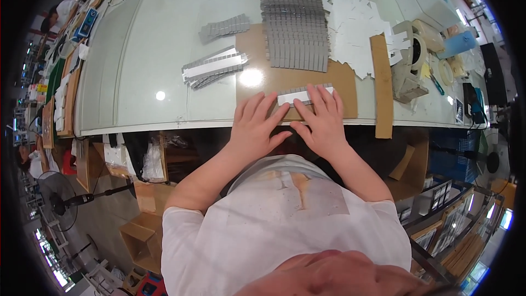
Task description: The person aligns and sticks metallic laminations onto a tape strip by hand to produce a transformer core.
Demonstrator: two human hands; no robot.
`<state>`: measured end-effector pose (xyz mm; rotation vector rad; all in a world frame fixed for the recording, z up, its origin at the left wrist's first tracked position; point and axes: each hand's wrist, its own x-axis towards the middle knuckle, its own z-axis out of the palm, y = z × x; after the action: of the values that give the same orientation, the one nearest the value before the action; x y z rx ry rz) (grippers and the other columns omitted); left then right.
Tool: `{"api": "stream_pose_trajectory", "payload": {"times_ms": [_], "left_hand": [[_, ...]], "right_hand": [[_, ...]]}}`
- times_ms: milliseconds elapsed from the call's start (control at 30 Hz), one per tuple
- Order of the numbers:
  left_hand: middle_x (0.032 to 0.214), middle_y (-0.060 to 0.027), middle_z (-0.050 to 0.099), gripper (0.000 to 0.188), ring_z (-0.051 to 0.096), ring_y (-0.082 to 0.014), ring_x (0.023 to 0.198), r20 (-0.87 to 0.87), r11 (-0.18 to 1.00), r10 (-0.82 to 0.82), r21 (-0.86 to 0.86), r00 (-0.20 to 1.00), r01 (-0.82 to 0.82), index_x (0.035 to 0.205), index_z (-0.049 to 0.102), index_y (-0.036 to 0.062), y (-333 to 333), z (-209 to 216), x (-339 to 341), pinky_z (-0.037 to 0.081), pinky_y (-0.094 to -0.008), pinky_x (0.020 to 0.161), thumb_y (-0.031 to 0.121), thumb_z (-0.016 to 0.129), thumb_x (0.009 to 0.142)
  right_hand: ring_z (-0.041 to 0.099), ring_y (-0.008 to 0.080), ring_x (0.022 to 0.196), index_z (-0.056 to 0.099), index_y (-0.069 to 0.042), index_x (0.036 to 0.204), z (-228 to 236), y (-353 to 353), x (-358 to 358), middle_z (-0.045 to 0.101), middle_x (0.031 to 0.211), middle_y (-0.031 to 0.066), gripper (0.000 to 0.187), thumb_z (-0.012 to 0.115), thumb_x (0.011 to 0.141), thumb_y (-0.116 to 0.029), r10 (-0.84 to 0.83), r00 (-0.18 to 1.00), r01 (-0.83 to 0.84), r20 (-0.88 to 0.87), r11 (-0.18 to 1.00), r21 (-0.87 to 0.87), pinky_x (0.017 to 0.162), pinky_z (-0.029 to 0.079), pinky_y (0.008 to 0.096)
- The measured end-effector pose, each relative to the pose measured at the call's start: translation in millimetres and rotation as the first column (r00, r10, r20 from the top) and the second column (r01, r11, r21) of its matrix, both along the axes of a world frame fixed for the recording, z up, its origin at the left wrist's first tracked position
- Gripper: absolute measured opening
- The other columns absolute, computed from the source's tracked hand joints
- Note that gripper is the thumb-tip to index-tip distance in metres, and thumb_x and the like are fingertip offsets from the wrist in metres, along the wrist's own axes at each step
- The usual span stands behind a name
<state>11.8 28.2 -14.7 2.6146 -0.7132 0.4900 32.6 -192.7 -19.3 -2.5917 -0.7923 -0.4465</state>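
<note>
Both my hands rest at the front edge of the table, on a brown cardboard sheet [257, 55]. Between them lies a short row of small grey pieces with a white strip [293, 97] along it. My left hand [255, 118] has its fingers spread, with the index fingertip near the strip's left end. My right hand [320, 115] lies with fingers stretched out over the strip's right part, touching it and hiding some of it. Beyond them stands a large batch of grey pieces [296, 27] in close rows. To the left lie a white-topped grey stack [215, 67] and a smaller grey row [224, 27].
White cut strips [356, 33] are heaped right of the grey rows. A long cardboard strip [382, 87] overhangs the table edge. Farther right are a tape dispenser [411, 71], tape rolls and a blue bottle [457, 45]. A black fan [57, 201] stands at lower left.
</note>
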Motion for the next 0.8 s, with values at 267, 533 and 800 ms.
{"api": "stream_pose_trajectory", "payload": {"times_ms": [267,533,800], "left_hand": [[0.149,-0.0120,0.049,0.064,0.045,-0.0352,0.135,-0.041,0.999,0.032,0.041,0.999,-0.030,0.134,0.066,0.0188,0,-9,1,0.032,-0.0505,0.112,0.047,0.082,0.079],[0.126,-0.0070,0.061,0.056,0.056,-0.0304,0.115,0.136,0.993,-0.070,-0.087,0.988,0.082,0.128,0.069,0.0137,2,-23,6,0.043,-0.0452,0.099,0.034,0.082,0.077],[0.114,-0.0034,0.063,0.048,0.057,-0.0260,0.106,0.227,0.996,-0.053,-0.060,0.972,0.069,0.121,0.072,0.0130,-7,-28,5,0.045,-0.0429,0.096,0.029,0.080,0.076]], "right_hand": [[0.052,0.0418,0.126,0.071,-0.008,0.118,13,-107,4,0.059,0.135,0.0206,0.038,0.078,0.085,-0.025,-0.382,0.896,0.384,0.226,0.922,0.039,0.107,0.039,0.0573],[0.065,0.0162,0.100,0.072,-0.004,0.110,37,-266,57,0.073,0.101,0.0057,0.032,0.079,0.090,-0.027,-0.627,0.635,0.761,-0.450,0.409,0.504,0.093,0.046,0.0354],[0.060,0.0047,0.087,0.075,-0.010,0.099,54,-295,89,0.071,0.091,-0.0058,0.014,0.076,0.091,-0.021,-0.300,0.681,0.710,-0.668,0.494,0.501,0.077,0.040,0.0239]]}}
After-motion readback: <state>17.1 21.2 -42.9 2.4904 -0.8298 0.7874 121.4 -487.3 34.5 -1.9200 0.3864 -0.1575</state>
